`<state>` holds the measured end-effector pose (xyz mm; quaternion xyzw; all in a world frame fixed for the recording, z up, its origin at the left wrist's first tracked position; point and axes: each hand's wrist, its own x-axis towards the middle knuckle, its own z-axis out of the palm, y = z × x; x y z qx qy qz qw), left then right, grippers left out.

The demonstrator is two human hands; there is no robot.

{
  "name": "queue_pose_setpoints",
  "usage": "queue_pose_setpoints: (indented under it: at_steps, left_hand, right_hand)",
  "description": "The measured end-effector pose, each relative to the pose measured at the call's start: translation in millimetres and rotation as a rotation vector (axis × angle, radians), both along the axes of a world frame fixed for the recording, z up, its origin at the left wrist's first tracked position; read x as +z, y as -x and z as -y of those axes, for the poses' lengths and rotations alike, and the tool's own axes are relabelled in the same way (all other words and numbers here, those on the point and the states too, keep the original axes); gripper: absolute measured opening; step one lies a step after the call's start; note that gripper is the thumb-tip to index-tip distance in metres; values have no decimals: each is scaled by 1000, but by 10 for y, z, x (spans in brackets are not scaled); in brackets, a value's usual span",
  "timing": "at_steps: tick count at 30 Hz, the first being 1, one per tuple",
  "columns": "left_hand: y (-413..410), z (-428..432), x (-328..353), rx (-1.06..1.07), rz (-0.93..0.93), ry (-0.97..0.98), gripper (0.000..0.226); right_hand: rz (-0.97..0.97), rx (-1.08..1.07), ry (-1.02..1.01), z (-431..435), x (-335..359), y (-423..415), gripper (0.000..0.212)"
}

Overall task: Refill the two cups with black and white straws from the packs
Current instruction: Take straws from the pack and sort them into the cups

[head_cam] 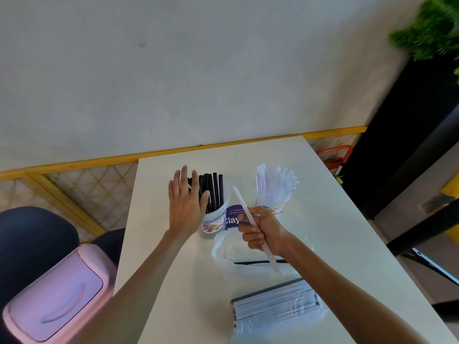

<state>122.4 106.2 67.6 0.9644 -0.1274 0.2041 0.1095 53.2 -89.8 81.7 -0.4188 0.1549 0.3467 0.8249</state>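
A single white straw [243,204] is gripped in the right hand [260,232], fingers curled round its middle, so it's tilted with the top end pointing up between the two cups. The left hand [185,204] is held flat with fingers straight and spread, right up by the black straws [214,189]; actual contact can't really be made out. Those are stood in the left cup [214,220], and the white straws [275,182] are fanned out in the right cup [272,207], with a purple card [232,217] seen between them. A crumpled clear bag [223,247] is lying under the right hand, and a pack of white straws [275,306] is sat nearer the table [323,219] edge
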Motion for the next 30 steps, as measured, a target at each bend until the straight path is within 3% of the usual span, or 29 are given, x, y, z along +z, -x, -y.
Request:
queue_pose_setpoints:
  at_steps: [2, 5, 7, 9, 12, 23, 27, 30]
  left_hand:
    - [90, 173, 110, -67, -17, 271, 40]
    - [228, 482, 241, -105, -271, 757, 24]
    - [286, 657, 249, -80, -495, 982, 19]
    - [314, 783, 238, -61, -582, 1089, 24]
    - [306, 912, 227, -39, -608, 1097, 26]
    - [135, 1166, 491, -8, -717, 1220, 3]
    - [-93, 1183, 728, -39, -403, 1165, 36]
    - [-235, 1202, 908, -136, -100, 1008, 43]
  right_hand:
    - [6, 5, 3, 12, 12, -10, 34]
    - [37, 12, 20, 45, 61, -23, 35]
    - [63, 10, 76, 78, 79, -23, 36]
    - [82, 8, 140, 129, 81, -18, 33]
    - [88, 7, 183, 246, 90, -1, 30]
    - [171, 103, 265, 615, 73, -26, 33]
    - [88, 65, 217, 765, -41, -65, 60]
    - [23, 55, 168, 897, -153, -95, 70]
